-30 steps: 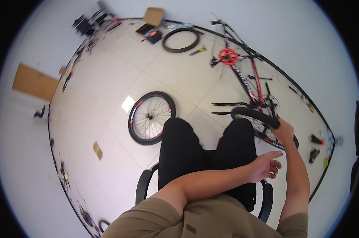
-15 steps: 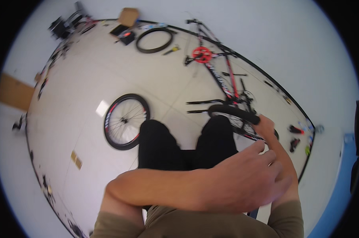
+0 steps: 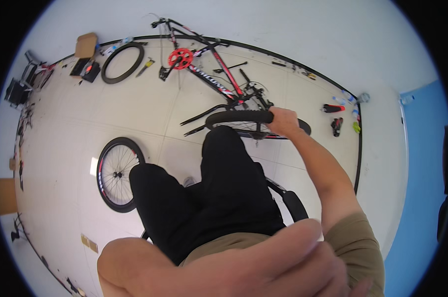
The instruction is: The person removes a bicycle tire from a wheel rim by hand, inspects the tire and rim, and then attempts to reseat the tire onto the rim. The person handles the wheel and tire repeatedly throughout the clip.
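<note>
My right hand (image 3: pixel 285 122) is closed around the black tyre of an upright spoked bicycle wheel (image 3: pixel 236 117). That wheel stands beyond my right knee, with sprockets at its hub. My left hand (image 3: pixel 283 267) crosses in front of my torso, very close to the view and blurred. Its fingers look bent, but their tips are indistinct, so whether it holds anything is unclear. Just past the held wheel, a black and red bicycle frame (image 3: pixel 211 79) with a red chainring (image 3: pixel 180 58) lies on the floor. A second wheel (image 3: pixel 119 174) lies left of my knees.
A loose black tyre (image 3: pixel 122 63), a yellow-handled tool (image 3: pixel 145 66) and an open cardboard box (image 3: pixel 87 45) lie at the far left. Toward the right wall are a black and red saddle-like item (image 3: pixel 333 108), a small dark item (image 3: pixel 336 126) and plastic bottles.
The view has turned, so the frame and loose wheel appear farther left. My left hand has come down and closer to the view. My right hand still grips the wheel.
</note>
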`<state>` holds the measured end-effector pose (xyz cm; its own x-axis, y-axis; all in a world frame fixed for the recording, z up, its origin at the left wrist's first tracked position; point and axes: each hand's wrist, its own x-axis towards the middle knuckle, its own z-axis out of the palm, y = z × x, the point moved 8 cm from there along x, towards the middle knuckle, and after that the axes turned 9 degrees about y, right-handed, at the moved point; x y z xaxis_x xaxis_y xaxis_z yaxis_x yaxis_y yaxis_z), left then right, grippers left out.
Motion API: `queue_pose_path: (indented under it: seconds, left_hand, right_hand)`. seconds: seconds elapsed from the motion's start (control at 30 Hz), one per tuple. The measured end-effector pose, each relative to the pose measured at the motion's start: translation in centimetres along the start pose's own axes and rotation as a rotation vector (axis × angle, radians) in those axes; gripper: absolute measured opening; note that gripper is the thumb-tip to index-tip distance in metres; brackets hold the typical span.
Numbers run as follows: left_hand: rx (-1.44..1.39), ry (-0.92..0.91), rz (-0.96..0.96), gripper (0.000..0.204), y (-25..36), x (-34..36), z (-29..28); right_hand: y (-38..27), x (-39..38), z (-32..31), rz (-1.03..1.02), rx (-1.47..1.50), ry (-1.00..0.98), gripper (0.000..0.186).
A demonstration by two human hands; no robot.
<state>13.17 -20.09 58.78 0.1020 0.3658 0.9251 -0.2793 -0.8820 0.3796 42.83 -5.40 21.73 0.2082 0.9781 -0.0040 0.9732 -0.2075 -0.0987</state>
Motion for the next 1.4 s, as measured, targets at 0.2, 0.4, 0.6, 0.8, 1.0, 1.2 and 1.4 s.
queue_pose_path:
  seconds: [0.2, 0.4, 0.6, 0.8, 1.0, 1.2, 1.4]
  left_hand:
    - [0.007, -0.315, 0.111, 0.035, 0.5, 0.9, 0.9]
    - [0.053, 0.292, -0.009, 0.022, 1.1, -0.1, 0.0]
    - [-0.088, -0.24, -0.091, 0.023, -0.3, -0.5, 1.6]
    - [0.232, -0.412, -0.351, 0.027, -8.7, -3.6, -3.9]
    - [0.702, 0.236, -0.999, 0.035, -13.8, -15.9, -21.6]
    - [0.806, 0.61, -1.182, 0.05, -9.0, -24.7, -33.6]
    - [0.669, 0.894, -1.329, 0.054, -8.6, -28.7, -35.4]
  right_hand:
    - [-0.5, 0.3, -0.4, 0.043, 0.002, -0.075, 0.033]
    - [-1.6, 1.0, -0.5, -0.015, -0.01, -0.032, 0.032]
    - [-0.3, 0.9, 0.0, 0.008, 0.009, -0.027, 0.034]
    - [-0.2, 0.9, -0.2, -0.017, 0.031, 0.024, 0.028]
    - [0.2, 1.3, -0.5, 0.006, 0.011, -0.056, 0.029]
    - [0.2, 2.1, -0.4, 0.021, -0.006, -0.099, 0.032]
    - [-0.4, 2.6, -0.6, 0.004, -0.017, -0.09, 0.034]
